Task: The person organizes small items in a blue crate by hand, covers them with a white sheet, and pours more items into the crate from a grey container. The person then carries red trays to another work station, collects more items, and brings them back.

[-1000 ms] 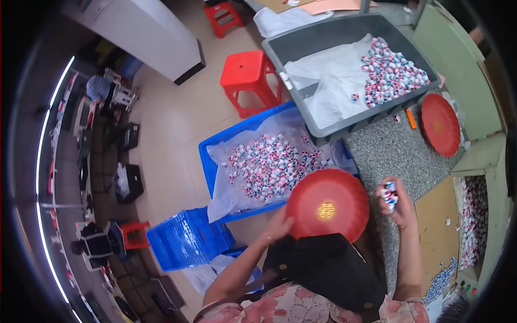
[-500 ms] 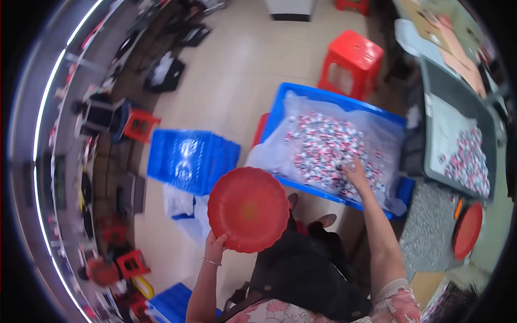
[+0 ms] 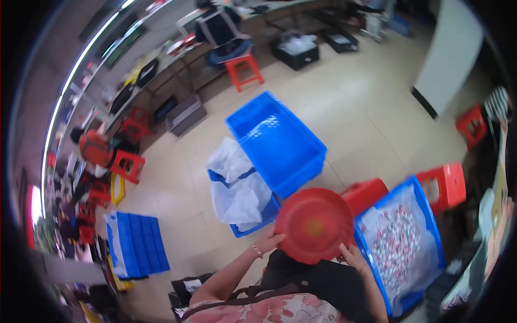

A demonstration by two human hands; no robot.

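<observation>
A red round basin (image 3: 315,223) with a wavy rim is held out in front of my body, its inside facing up and a yellowish patch at its middle. My left hand (image 3: 269,239) is closed on its left rim. At the lower right rim, my right hand (image 3: 353,257) grips the basin with the thumb on top. To the right stands a blue crate (image 3: 363,239) lined with white plastic sheet. Many small white, red and dark pieces (image 3: 397,245) lie in it, too small to name.
A large blue bin (image 3: 285,145) stands ahead, beside a low blue crate with white plastic bags (image 3: 239,199). Red stools (image 3: 447,185) flank the crate of pieces. Stacked blue crates (image 3: 140,242) stand left. Seated people (image 3: 218,27) work along the far bench.
My right hand has left the small pieces and taken the basin's rim. The basin has moved right in view. The camera has turned left, showing more of the room.
</observation>
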